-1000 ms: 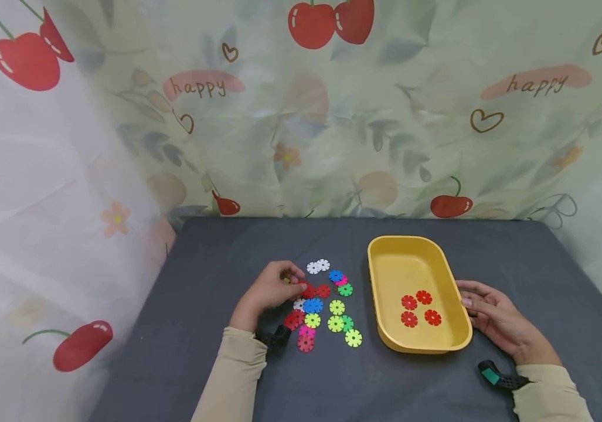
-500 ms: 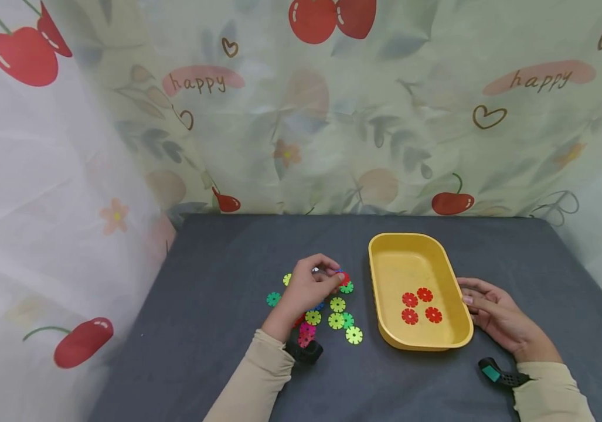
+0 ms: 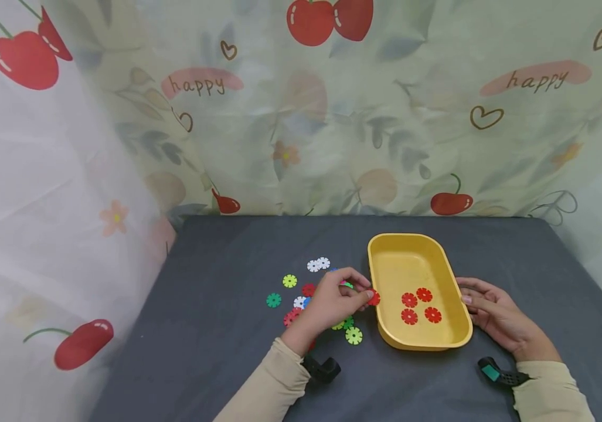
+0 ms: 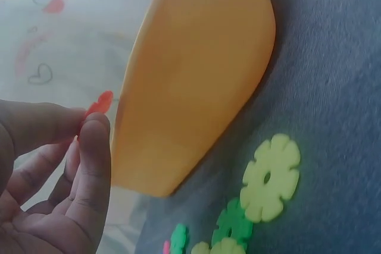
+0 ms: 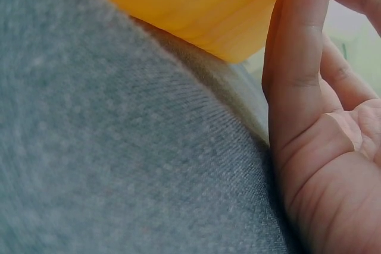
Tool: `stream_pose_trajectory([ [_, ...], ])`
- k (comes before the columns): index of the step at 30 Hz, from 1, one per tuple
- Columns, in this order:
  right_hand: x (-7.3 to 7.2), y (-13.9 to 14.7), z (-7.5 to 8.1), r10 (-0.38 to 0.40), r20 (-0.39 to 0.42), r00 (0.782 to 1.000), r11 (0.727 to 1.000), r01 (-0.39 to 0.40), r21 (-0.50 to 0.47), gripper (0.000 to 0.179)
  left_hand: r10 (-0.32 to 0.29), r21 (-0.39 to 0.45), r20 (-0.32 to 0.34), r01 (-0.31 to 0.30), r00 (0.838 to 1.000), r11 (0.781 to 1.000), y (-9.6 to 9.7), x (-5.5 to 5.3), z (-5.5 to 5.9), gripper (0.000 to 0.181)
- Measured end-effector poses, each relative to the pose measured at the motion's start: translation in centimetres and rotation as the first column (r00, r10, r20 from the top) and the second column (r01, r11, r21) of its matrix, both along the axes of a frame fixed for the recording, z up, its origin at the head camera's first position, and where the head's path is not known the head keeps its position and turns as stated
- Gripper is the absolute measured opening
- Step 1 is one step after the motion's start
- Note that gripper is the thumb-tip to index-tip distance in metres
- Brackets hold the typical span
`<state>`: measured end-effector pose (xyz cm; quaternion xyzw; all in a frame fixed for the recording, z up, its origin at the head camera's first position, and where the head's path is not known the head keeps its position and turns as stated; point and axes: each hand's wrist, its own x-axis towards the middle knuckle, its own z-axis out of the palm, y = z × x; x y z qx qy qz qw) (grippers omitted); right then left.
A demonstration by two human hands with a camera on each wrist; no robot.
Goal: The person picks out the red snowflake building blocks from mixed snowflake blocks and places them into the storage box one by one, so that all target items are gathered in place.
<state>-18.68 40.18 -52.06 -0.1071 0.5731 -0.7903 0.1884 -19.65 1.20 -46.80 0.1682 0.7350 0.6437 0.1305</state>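
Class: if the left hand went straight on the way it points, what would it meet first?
Probably the left side of the tray, since the left hand points there, pinched red disc leading. Height is unclear, so it might clear the edge instead.

Dark grey counter point(image 3: 216, 264). Yellow tray point(image 3: 408, 266) on it toward two o'clock. Discs in loose cluster toward ten, some overlapping, several partly hidden: white pair point(image 3: 324, 260) at cluster's twelve, yellow disc point(image 3: 286, 281) at its ten, teal disc point(image 3: 271, 300) at its nine.
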Motion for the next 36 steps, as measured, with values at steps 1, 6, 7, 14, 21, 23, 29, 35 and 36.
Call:
stream_pose_trajectory([
  [1,0.0,0.0,0.0,0.002,0.002,1.000,1.000,-0.002,-0.001,0.042,-0.006,0.004,0.005,0.006,1.000,1.000,0.1,0.1,0.0,0.012],
  [6,0.2,0.0,-0.1,0.005,0.015,1.000,1.000,-0.005,0.005,0.041,-0.046,0.026,0.013,0.046,0.999,0.999,0.7,0.6,-0.3,0.014],
  [7,0.2,0.0,-0.1,0.007,0.017,1.000,1.000,-0.007,0.004,0.041,-0.055,0.027,0.015,0.054,0.998,0.998,0.8,0.6,-0.3,0.014],
  [14,0.1,0.0,0.0,0.001,-0.006,1.000,1.000,-0.001,-0.001,0.041,-0.068,0.039,0.021,0.067,0.997,0.997,1.0,0.5,-0.2,0.014],
  [21,0.1,0.0,0.1,0.011,0.015,1.000,1.000,-0.011,0.006,0.041,-0.024,0.026,-0.032,0.025,0.999,0.999,0.1,-0.1,-0.1,0.014],
  [23,0.0,0.0,0.1,0.009,0.014,1.000,1.000,-0.009,0.009,0.041,-0.002,0.002,-0.048,0.002,0.999,1.000,-0.6,-0.5,0.0,0.014],
  [29,-0.1,0.1,0.2,0.004,0.002,1.000,1.000,-0.004,0.004,0.041,0.063,-0.054,-0.090,-0.068,0.994,0.996,-3.3,-2.0,0.2,0.017],
  [35,-0.1,0.0,0.3,0.014,0.019,1.000,1.000,-0.014,0.004,0.042,0.147,-0.122,-0.087,-0.157,0.985,0.980,-6.2,-3.0,-0.2,0.020],
  [36,0.0,0.0,0.3,0.013,0.018,1.000,1.000,-0.013,0.006,0.042,0.157,-0.136,-0.090,-0.169,0.983,0.976,-6.6,-3.2,-0.2,0.020],
])
